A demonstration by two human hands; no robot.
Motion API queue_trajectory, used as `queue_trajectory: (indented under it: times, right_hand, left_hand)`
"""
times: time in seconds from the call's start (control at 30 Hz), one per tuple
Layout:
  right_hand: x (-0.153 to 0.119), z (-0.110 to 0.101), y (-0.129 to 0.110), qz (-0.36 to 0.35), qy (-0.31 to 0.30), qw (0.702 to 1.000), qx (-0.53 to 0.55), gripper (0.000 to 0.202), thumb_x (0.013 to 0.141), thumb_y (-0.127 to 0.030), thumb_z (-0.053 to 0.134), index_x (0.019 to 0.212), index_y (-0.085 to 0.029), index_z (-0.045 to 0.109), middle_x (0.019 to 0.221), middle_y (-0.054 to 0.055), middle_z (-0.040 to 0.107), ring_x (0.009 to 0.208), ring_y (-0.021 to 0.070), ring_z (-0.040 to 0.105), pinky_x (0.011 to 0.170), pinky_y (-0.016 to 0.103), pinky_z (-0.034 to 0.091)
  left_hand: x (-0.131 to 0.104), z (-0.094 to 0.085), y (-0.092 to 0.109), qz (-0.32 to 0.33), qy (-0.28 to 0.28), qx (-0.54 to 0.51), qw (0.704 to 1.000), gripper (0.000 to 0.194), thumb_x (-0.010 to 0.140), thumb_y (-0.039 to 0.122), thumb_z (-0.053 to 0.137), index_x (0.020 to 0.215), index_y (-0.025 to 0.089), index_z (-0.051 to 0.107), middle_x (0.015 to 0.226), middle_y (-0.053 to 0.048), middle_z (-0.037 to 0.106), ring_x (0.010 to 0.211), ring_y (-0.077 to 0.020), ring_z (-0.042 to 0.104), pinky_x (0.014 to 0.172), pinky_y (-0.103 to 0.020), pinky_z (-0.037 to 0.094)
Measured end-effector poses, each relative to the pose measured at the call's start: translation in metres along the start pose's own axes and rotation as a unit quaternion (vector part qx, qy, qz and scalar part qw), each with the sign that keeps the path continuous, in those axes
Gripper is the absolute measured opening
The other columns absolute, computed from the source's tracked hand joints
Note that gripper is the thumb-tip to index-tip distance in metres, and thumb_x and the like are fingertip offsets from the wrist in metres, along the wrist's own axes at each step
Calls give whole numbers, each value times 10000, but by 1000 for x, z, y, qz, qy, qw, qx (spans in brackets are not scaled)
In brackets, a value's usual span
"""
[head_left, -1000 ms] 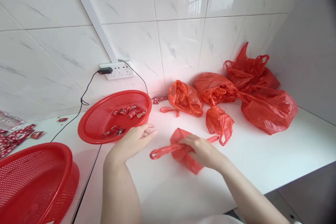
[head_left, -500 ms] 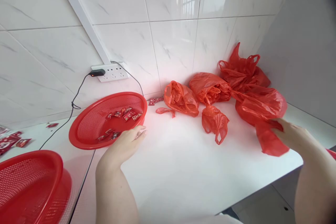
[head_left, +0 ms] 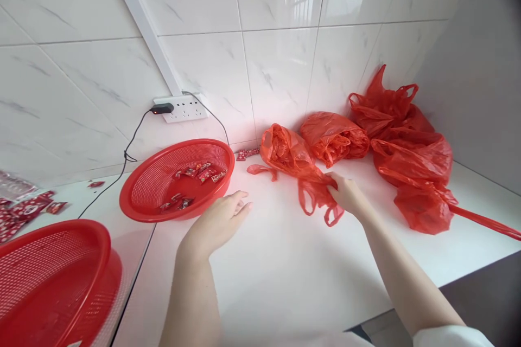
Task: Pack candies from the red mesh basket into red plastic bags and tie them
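My right hand [head_left: 347,194] is closed on a small crumpled red plastic bag [head_left: 312,190], whose handle loops hang toward the front. That bag touches or overlaps a rolled red bag [head_left: 287,149] behind it. Just right of a red mesh basket [head_left: 138,195], my left hand [head_left: 217,223] hovers over the white table [head_left: 280,265]. Its fingers are loosely stretched and it holds nothing. Several small red wrapped packets [head_left: 207,173] lie in the basket.
More red plastic bags [head_left: 415,157] are heaped at the right against the wall, one with a strand reaching the right edge. A second red basket [head_left: 52,282] stands front left. Red packets [head_left: 24,211] and a black cable [head_left: 124,157] lie at the left.
My right hand has left the bags on the right and moved leftward onto the small bag, which has shifted left and stretched. My left hand has moved slightly right, still empty.
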State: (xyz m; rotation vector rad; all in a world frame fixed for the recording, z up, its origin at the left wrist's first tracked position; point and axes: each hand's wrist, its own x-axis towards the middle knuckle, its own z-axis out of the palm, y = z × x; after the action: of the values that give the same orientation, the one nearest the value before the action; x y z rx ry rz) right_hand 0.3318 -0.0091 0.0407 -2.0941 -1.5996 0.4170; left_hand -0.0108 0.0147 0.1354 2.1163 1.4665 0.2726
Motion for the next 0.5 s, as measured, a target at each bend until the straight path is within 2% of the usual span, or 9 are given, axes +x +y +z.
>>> queue_trajectory:
  times: [0.1, 0.2, 0.27, 0.37, 0.43, 0.5]
  right_hand:
    - [-1, -7, -39, -80, -5, 993, 89, 213, 819, -222, 465, 977, -203, 607, 782, 33, 674, 682, 197, 616, 625, 317, 464]
    - [-8, -14, -82, -133, -36, 973, 185, 152, 842, -287, 493, 920, -200, 589, 780, 2, 657, 678, 169, 595, 617, 296, 464]
    - [-12, -18, -103, -160, -75, 947, 269, 187, 839, -328, 541, 967, -198, 584, 831, 6, 667, 726, 168, 611, 636, 288, 485]
    - [-11, -26, -117, -186, -125, 907, 356, 321, 786, -336, 638, 1078, -216, 579, 953, 20, 684, 853, 190, 645, 714, 297, 522]
    - [-8, -31, -116, -182, -132, 896, 382, 372, 773, -311, 649, 1129, -235, 574, 1015, 23, 686, 888, 199, 660, 733, 307, 537]
    - [-2, -35, -109, -167, -120, 899, 386, 379, 773, -269, 624, 1147, -240, 575, 1022, 26, 691, 852, 192, 672, 702, 303, 544]
  left_hand:
    - [3, 17, 15, 42, 26, -23, 999, 606, 835, 563, 512, 1340, 229, 507, 1326, -139, 575, 1183, -309, 569, 909, -398, 474]
    - [11, 34, 35, 105, 51, -111, 987, 849, 758, 505, 650, 1476, 236, 286, 1416, -149, 480, 1206, -301, 546, 910, -389, 485]
    - [17, 39, 44, 120, 66, -196, 971, 676, 827, 429, 580, 1436, 248, 351, 1301, -116, 580, 1083, -246, 618, 858, -354, 512]
    - [24, 32, 41, 105, 147, -282, 942, 300, 876, 312, 452, 1113, 206, 603, 1001, -69, 678, 857, -186, 651, 771, -316, 525]
    - [26, 18, 29, 96, 216, -322, 917, 169, 838, 266, 463, 898, 191, 602, 779, -35, 641, 727, -164, 620, 707, -295, 519]
    - [23, 1, 14, 83, 266, -386, 880, 83, 789, 245, 493, 821, 194, 549, 648, 0, 573, 628, -144, 584, 645, -276, 510]
